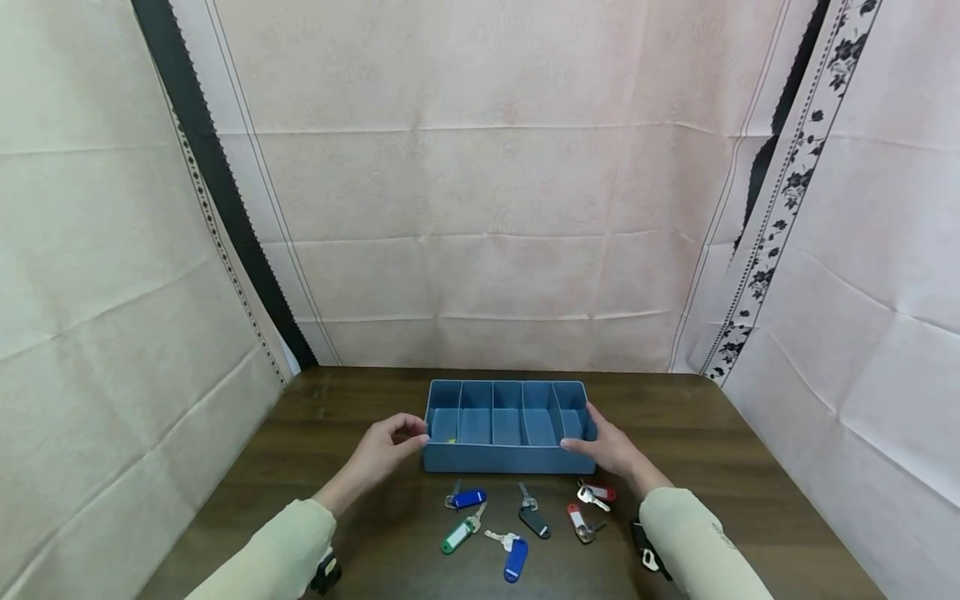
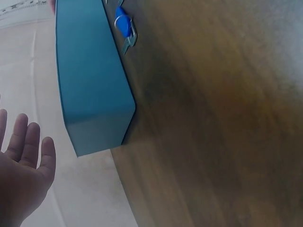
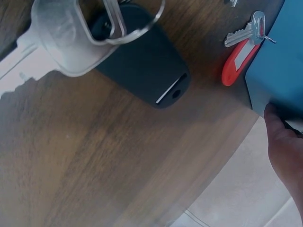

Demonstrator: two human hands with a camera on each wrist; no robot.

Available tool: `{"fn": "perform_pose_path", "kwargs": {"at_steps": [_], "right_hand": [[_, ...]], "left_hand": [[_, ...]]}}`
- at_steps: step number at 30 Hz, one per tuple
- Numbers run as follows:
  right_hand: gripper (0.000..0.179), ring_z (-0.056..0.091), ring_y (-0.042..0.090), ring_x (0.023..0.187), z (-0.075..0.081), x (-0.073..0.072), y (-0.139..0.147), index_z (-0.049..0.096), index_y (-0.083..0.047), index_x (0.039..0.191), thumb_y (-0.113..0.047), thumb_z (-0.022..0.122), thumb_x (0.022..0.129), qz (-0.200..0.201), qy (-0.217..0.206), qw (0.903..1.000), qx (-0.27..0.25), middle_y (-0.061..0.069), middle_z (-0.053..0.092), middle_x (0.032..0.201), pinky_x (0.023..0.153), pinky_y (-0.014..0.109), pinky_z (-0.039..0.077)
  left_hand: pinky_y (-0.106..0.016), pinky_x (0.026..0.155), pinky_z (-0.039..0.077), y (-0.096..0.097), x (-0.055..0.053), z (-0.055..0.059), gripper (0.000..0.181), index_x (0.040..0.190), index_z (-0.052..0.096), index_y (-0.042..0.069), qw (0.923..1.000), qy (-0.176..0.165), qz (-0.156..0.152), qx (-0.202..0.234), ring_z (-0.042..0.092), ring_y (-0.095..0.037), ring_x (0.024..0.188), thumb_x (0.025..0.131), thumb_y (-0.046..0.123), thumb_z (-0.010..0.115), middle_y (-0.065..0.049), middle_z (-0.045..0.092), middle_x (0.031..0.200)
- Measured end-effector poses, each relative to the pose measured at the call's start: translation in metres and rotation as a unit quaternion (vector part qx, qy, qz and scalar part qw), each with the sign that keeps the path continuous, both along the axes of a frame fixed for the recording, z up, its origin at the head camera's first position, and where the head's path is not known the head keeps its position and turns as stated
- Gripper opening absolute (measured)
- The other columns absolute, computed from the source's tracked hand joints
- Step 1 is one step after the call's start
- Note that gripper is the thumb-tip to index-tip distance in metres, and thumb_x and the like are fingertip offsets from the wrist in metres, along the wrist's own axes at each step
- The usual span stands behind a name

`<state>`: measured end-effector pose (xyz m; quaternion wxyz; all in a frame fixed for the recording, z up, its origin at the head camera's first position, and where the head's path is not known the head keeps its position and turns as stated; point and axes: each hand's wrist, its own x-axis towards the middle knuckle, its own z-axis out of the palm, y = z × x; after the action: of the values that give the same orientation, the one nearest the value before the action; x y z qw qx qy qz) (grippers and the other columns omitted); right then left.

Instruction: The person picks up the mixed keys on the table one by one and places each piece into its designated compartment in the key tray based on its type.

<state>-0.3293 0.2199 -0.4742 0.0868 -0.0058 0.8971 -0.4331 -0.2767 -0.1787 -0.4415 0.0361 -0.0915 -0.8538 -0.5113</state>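
A blue organizer box (image 1: 507, 458) with several compartments stands on the table; a small yellow thing (image 1: 451, 441) lies in its leftmost compartment. At the box's left end is my left hand (image 1: 393, 446), its fingers loosely bent. The left wrist view shows that hand (image 2: 26, 163) apart from the box (image 2: 90, 71). My right hand (image 1: 611, 446) holds the right front corner, thumb at the front rim and fingers along the end wall. In the right wrist view, a digit of the right hand (image 3: 284, 146) touches the box (image 3: 279, 66); its other fingers are mostly hidden.
Keys with tags lie before the box: blue (image 1: 469, 498), green (image 1: 456, 537), dark grey (image 1: 535, 522), another blue (image 1: 515, 560), red (image 1: 577, 515) and another red (image 1: 602, 492). A dark tag (image 3: 147, 61) with a key is close under the right wrist. Cloth (image 1: 502, 183) hangs behind.
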Motion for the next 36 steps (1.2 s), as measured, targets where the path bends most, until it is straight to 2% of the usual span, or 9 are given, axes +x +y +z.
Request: {"fn": "perform_pose_path", "kwargs": {"at_steps": [10, 16, 24, 32, 36], "right_hand": [[0.121, 0.017, 0.054, 0.142, 0.001, 0.000, -0.003, 0.006, -0.018, 0.160, -0.068, 0.073, 0.074, 0.003, -0.001, 1.0000, -0.003, 0.026, 0.016, 0.160, 0.104, 0.074, 0.021], [0.124, 0.018, 0.054, 0.142, 0.001, 0.000, -0.003, 0.005, -0.018, 0.160, -0.071, 0.073, 0.072, 0.003, -0.003, 1.0000, -0.002, 0.027, 0.016, 0.160, 0.103, 0.074, 0.022], [0.119, 0.019, 0.054, 0.142, -0.004, 0.001, -0.005, 0.006, -0.016, 0.160, -0.069, 0.071, 0.076, 0.010, 0.005, 0.9999, 0.004, 0.027, 0.016, 0.160, 0.104, 0.073, 0.023], [0.121, 0.018, 0.054, 0.142, -0.005, 0.000, 0.000, 0.005, -0.016, 0.160, -0.070, 0.071, 0.074, 0.006, 0.000, 0.9999, 0.008, 0.028, 0.017, 0.160, 0.105, 0.073, 0.023], [0.121, 0.019, 0.054, 0.141, -0.002, -0.001, 0.001, 0.005, -0.016, 0.160, -0.071, 0.070, 0.074, 0.008, 0.003, 0.9999, 0.011, 0.028, 0.017, 0.159, 0.104, 0.073, 0.023]], "left_hand": [[-0.036, 0.083, 0.055, -0.001, 0.016, -0.011, 0.025, 0.114, 0.066, 0.007, 0.9989, 0.000, -0.046, -0.003, 0.062, -0.021, 0.095, 0.095, 0.023, 0.069, -0.001, 0.067, 0.106], [-0.037, 0.083, 0.055, 0.001, 0.019, -0.017, 0.028, 0.115, 0.065, 0.004, 0.9975, -0.019, -0.068, -0.006, 0.061, -0.022, 0.094, 0.096, 0.024, 0.068, -0.002, 0.066, 0.104], [-0.036, 0.083, 0.053, 0.006, 0.025, -0.032, 0.024, 0.110, 0.066, 0.004, 0.9949, -0.018, -0.097, -0.020, 0.060, -0.019, 0.093, 0.094, 0.022, 0.070, 0.000, 0.066, 0.100], [-0.031, 0.082, 0.053, 0.012, 0.022, -0.047, 0.025, 0.110, 0.067, 0.003, 0.9909, -0.012, -0.131, -0.029, 0.062, -0.016, 0.093, 0.093, 0.021, 0.071, -0.004, 0.068, 0.104], [-0.032, 0.082, 0.053, 0.015, 0.019, -0.052, 0.024, 0.108, 0.068, 0.006, 0.9885, -0.021, -0.146, -0.034, 0.061, -0.016, 0.092, 0.092, 0.024, 0.073, 0.000, 0.067, 0.101]]}}
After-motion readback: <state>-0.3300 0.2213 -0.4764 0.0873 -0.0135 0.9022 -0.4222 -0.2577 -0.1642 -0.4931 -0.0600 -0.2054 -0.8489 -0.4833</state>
